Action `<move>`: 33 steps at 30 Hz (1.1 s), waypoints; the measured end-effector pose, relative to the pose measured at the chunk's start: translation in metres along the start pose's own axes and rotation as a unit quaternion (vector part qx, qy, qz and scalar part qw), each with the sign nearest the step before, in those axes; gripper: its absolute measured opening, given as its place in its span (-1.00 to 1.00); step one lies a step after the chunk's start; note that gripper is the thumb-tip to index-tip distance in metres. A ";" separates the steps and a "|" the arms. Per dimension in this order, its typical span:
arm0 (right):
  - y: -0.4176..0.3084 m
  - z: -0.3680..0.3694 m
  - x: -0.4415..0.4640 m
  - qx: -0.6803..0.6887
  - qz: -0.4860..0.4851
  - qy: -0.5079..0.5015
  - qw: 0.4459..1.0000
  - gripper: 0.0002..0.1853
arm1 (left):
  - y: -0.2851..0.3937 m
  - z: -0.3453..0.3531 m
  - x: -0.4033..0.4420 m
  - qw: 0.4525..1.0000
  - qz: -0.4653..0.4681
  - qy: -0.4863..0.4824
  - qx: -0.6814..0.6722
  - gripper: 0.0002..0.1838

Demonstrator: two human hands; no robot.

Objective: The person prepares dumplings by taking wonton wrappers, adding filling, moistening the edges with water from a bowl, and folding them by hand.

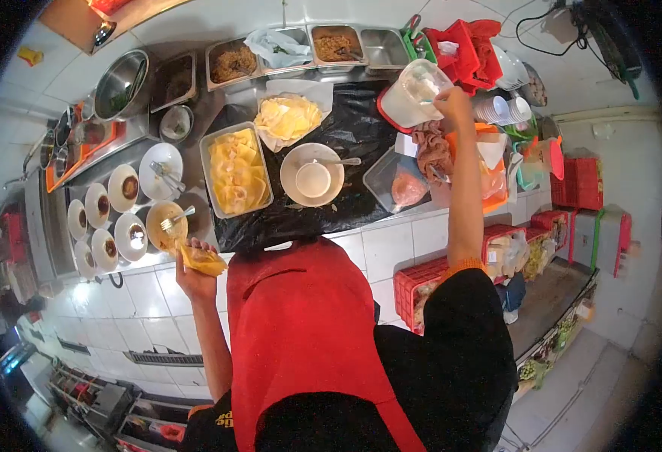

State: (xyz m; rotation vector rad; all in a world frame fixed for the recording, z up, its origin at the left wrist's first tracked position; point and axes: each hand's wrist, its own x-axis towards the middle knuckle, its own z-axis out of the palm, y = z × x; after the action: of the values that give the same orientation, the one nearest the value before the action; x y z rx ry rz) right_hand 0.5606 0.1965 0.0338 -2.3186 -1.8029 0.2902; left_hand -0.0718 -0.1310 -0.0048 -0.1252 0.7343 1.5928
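My left hand (197,280) is closed around yellow dough wrappers (204,261), held beside the work surface's front edge. Just above it stands a tan bowl (166,226) with a fork (177,218) resting in it. My right arm stretches forward. Its hand (451,102) has closed fingers at the rim of a white plastic tub (412,94); what they grip is hard to make out. Between my hands lie a metal tray of yellow filled wrappers (236,172), a pile of yellow wrappers (288,117) on paper, and a white bowl (313,175) with a spoon (338,161).
Several small bowls with dark sauce (123,188) stand at the left. Metal pans (336,44) line the back. A red basket (463,56), stacked cups (502,111) and a brown cloth (432,151) sit at the right. Red crates (414,294) stand below.
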 end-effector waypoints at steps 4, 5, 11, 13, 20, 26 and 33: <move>0.039 -0.002 0.008 0.029 -0.049 -0.009 0.998 -0.71 | -0.007 0.004 -0.001 1.000 -0.004 0.002 -0.016 -0.68; 0.046 -0.007 0.007 0.022 -0.062 -0.005 0.998 -0.69 | -0.009 0.002 -0.001 1.000 -0.006 -0.016 -0.008 -0.65; 0.053 -0.053 -0.034 0.197 -0.082 -0.007 0.977 -0.60 | -0.015 -0.019 0.003 0.999 0.003 -0.034 0.027 -0.62; -0.003 -0.068 -0.074 0.200 -0.107 0.036 0.973 -0.64 | -0.014 -0.006 0.003 0.999 0.010 0.003 0.033 -0.61; -0.216 -0.012 -0.195 0.286 -0.123 -0.140 0.940 -0.73 | 0.006 -0.027 0.014 0.999 0.039 -0.006 -0.026 -0.69; -0.307 0.114 -0.267 0.287 -0.240 -0.184 0.909 -0.83 | 0.020 -0.031 0.019 0.997 0.057 0.030 -0.035 -0.71; -0.335 0.127 -0.266 0.153 -0.237 -0.103 0.954 -0.84 | 0.039 -0.036 0.028 0.997 0.049 0.006 -0.067 -0.75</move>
State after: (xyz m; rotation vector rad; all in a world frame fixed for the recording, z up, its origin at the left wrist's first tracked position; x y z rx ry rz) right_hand 0.1502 0.0231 0.0115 -1.6379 -2.1596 0.6951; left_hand -0.1246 -0.1253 -0.0321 -0.1998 0.6516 1.7367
